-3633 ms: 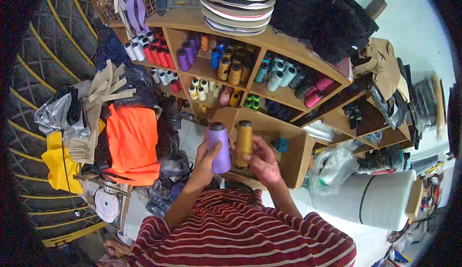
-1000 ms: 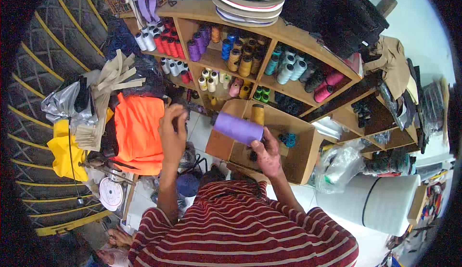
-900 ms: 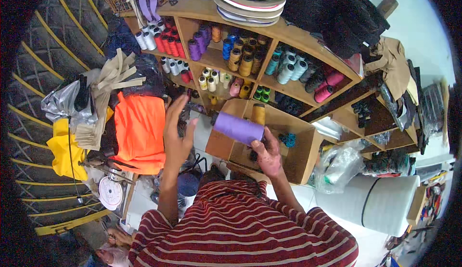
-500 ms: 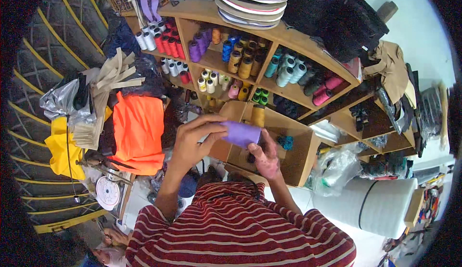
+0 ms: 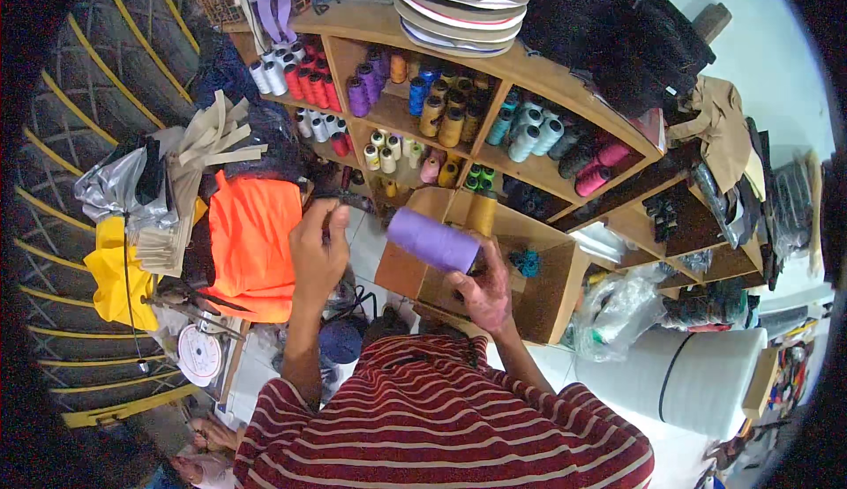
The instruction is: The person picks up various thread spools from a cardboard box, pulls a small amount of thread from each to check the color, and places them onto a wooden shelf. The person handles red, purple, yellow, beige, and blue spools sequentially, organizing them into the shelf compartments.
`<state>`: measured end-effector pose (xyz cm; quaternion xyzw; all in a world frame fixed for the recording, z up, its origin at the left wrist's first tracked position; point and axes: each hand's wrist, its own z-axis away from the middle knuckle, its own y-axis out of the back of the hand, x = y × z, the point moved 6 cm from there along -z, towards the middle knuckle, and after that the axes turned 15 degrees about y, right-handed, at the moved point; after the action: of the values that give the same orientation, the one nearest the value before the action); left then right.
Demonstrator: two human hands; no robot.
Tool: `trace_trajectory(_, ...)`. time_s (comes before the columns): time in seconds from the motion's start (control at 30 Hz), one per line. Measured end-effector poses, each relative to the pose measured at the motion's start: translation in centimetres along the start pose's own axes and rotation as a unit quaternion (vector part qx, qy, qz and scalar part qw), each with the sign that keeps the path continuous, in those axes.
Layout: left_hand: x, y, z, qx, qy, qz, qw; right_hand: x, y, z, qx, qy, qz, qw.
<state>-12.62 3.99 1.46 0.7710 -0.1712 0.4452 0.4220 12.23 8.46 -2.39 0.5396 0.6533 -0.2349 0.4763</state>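
In my right hand [image 5: 485, 295] is a purple spool of thread [image 5: 432, 240], gripped at its right end and lying nearly sideways above an open cardboard box [image 5: 551, 291]. My left hand [image 5: 319, 246] is raised to the left of the spool, apart from it. Its fingers are curled together, and whether a thread end is pinched in them is too fine to make out. Just behind the purple spool shows a gold spool [image 5: 481, 213], its lower part hidden. A teal tangle of thread [image 5: 526, 262] lies inside the box.
Ahead stands a wooden shelf [image 5: 415, 125] with thread spools in many colours, and stacked flat reels [image 5: 465, 4] on top. Orange fabric [image 5: 256, 246] lies to the left. At right are clear plastic wrap [image 5: 613, 317] and a white foam roll [image 5: 706, 379]. Another person's hands [image 5: 207, 440] show lower left.
My left hand has let go of the purple spool and moved left, its fingers curling in. The spool stays in my right hand, tilted slightly more.
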Motion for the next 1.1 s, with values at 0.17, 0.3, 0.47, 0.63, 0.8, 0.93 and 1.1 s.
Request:
trace_trajectory(0.17,0.0,-2.5,2.0,-0.119,0.116,0.234,0.958,0.3,-0.2,0.2,0.009,0.056,0.079,0.995)
trace_trajectory(0.3,2.2,-6.1,5.1,-0.249,0.211,0.421,0.846,-0.1,-0.5,0.4,-0.009,0.132,0.138,0.982)
trace_trajectory(0.47,3.3,-7.5,4.7,-0.206,0.24,0.536,0.782,-1.7,-0.7,-0.6,-0.023,0.125,0.178,0.976)
trace_trajectory(0.63,3.4,-7.9,5.3,-0.207,0.191,0.536,0.796,-1.1,-0.1,-0.4,0.051,0.093,0.103,0.989)
trace_trajectory(0.8,6.5,-5.0,4.5,-0.045,0.013,0.308,0.95,-0.1,0.5,0.0,0.062,0.116,0.079,0.988)
trace_trajectory(0.93,9.8,-3.5,5.2,-0.064,-0.196,-0.008,0.978,-0.8,0.5,0.3,0.056,0.252,0.197,0.946)
trace_trajectory(1.1,8.9,-3.9,5.6,0.002,-0.193,0.09,0.977,-1.4,0.2,-0.1,0.048,0.141,0.106,0.983)
